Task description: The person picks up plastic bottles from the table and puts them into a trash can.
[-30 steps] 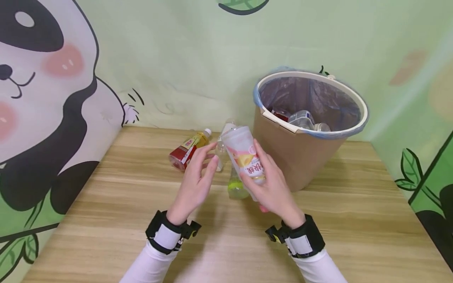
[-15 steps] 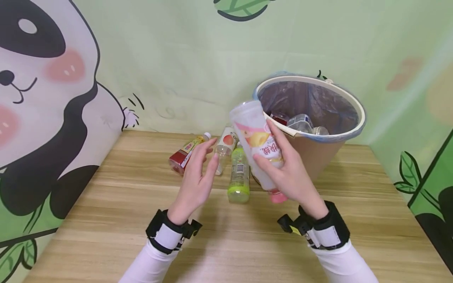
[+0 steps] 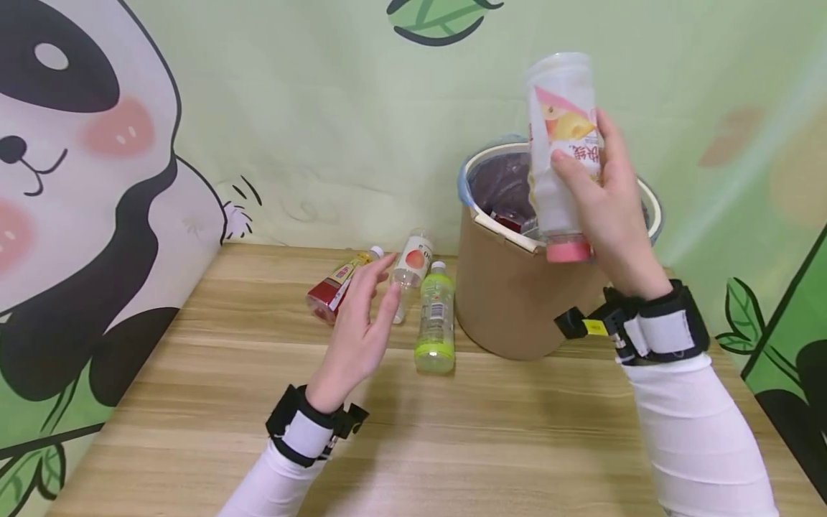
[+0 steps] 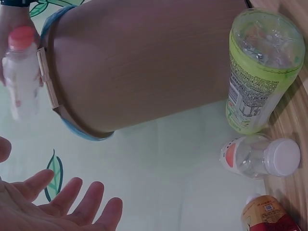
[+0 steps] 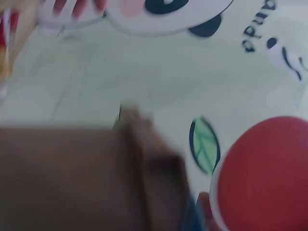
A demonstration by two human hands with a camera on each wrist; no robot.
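Bottle with pink cap (image 3: 561, 154) is gripped by the right hand (image 3: 614, 194) at the top of the bin (image 3: 504, 294), whose rim (image 3: 507, 232) should be cleared before any release. Nothing is held by the loosely spread left hand (image 3: 355, 337). Toward the far edge of the bench (image 3: 465, 438), red bottle (image 3: 326, 294), peach-labelled bottle (image 3: 414, 260) and green bottle (image 3: 436, 319) are grouped.

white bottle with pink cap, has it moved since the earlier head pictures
Yes, in the head view the white bottle has moved up and right relative to the bin, from left of its opening to overlapping it.
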